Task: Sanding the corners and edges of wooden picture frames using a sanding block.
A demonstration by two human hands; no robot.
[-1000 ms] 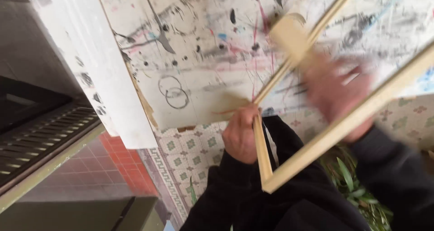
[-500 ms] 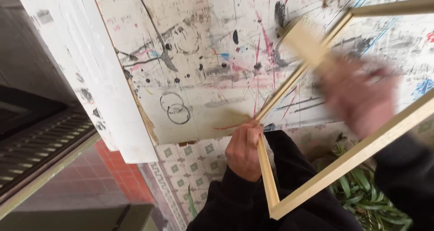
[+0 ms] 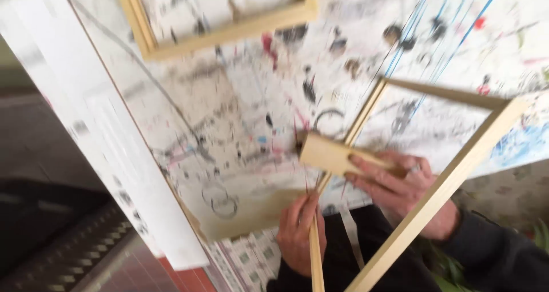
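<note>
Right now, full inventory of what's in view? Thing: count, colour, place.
Wooden frame: 1, pale wood, held at right, over the table edge.
Wooden block: 1, tan, pressed against the held frame's left bar.
Second frame: 1, yellowish wood, flat on the table, top.
Work table: 1, white, stained with paint marks.
Tiled floor: patterned pale tiles, below the table edge; red tiles further left.
Left hand: grips the frame's lower bar.
Right hand: holds the block; dark sleeve.

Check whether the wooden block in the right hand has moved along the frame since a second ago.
Yes. The wooden block in the right hand has slid down the frame rail toward the left hand, whose grip looks unchanged.
</note>
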